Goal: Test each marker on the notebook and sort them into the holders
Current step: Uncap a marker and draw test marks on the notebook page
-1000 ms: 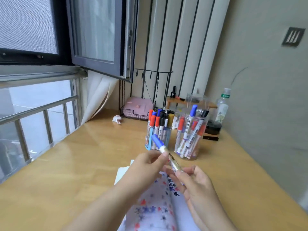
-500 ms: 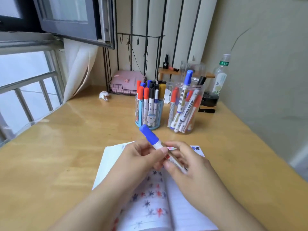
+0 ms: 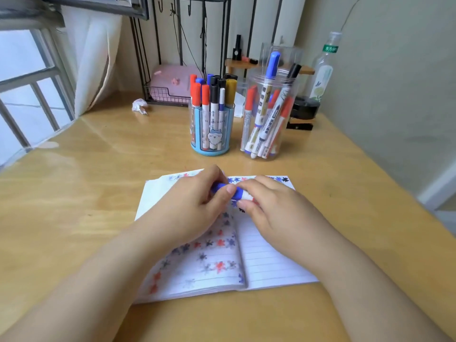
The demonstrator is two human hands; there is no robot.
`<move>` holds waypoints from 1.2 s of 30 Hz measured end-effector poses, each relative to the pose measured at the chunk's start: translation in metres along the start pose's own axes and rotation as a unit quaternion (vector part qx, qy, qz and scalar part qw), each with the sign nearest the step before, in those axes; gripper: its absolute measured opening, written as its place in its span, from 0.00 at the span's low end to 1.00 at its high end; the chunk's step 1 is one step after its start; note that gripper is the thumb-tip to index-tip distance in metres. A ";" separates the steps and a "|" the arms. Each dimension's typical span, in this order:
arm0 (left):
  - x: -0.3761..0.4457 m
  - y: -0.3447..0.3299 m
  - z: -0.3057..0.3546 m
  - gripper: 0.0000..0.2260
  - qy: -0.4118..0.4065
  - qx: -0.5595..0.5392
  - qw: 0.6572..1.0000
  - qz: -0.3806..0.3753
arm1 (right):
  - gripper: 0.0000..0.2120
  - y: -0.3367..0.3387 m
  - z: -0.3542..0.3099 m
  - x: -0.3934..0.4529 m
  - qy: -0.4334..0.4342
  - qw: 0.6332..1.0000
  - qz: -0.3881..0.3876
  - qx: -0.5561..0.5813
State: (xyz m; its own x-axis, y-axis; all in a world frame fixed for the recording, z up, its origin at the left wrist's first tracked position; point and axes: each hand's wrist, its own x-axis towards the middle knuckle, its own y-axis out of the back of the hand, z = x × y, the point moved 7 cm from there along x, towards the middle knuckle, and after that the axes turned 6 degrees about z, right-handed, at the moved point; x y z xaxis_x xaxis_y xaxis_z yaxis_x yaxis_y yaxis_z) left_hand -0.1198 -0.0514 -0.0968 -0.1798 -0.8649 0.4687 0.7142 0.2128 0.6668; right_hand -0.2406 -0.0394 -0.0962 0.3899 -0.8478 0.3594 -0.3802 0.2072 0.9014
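**Two hands hold a blue-capped marker over an open notebook on a wooden desk**

A light wooden desk [image 3: 81,193] fills most of the frame. A window with bars sits at the upper left, with a pale curtain [image 3: 95,58] hanging beside it. A plain wall runs down the right side. At the back of the desk stand a black wire rack [image 3: 172,45], a pink case [image 3: 172,80] and, to the right, a clear bottle [image 3: 324,67]. A crumpled scrap of paper [image 3: 140,106] lies left of centre.

In the upper middle stand two holders, just beside each other: a blue holder [image 3: 211,132] packed with upright red, blue, black and yellow-capped markers, and a clear jar [image 3: 269,114] of leaning markers.

In the centre, a lined notebook [image 3: 269,257] lies open, its left page covered in red, blue and black star-like scribbles. Above it, the left hand [image 3: 195,206] and right hand [image 3: 274,206] meet, each pinching one marker [image 3: 233,192]. Its cap is blue and its barrel white; most of it is hidden by fingers.
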 end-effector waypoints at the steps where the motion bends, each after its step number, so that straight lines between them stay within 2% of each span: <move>1: 0.000 0.002 0.004 0.09 -0.040 0.039 0.998 -0.001 | 0.16 0.000 0.001 0.000 0.002 1.000 -0.006 -0.010; 5: -0.001 -0.007 0.006 0.19 -0.092 0.025 0.994 -0.057 | 0.16 -0.004 -0.003 -0.004 0.003 0.998 -0.057 -0.003; 9: -0.003 -0.004 0.009 0.10 -0.116 0.016 0.991 -0.059 | 0.12 0.001 -0.003 -0.004 -0.003 0.997 -0.060 0.049; 13: -0.003 -0.012 0.006 0.10 -0.102 -0.063 0.986 -0.115 | 0.09 0.001 0.004 -0.005 -0.029 0.992 -0.069 0.102; 21: -0.005 -0.018 0.006 0.11 -0.120 -0.069 0.982 -0.126 | 0.09 0.002 0.008 -0.007 -0.049 0.986 -0.087 0.136; 30: -0.005 -0.017 0.010 0.12 -0.105 -0.090 0.981 -0.136 | 0.13 0.012 0.002 -0.011 -0.066 0.989 -0.106 0.075; 34: -0.004 -0.014 0.009 0.12 -0.103 -0.079 0.983 -0.131 | 0.16 0.016 -0.011 -0.007 -0.034 0.988 -0.141 -0.044; 36: -0.004 -0.014 0.009 0.13 -0.107 -0.072 0.984 -0.124 | 0.14 0.011 -0.017 -0.007 -0.018 0.982 -0.158 -0.104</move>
State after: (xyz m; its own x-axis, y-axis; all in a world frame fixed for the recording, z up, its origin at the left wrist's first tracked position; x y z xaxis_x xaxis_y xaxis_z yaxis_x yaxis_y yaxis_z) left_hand -0.1351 -0.0467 -0.1025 -0.4887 -0.7627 0.4235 0.7156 -0.0728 0.6947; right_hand -0.2336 -0.0234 -0.0846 0.4300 -0.9015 0.0484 -0.0647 0.0227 0.9976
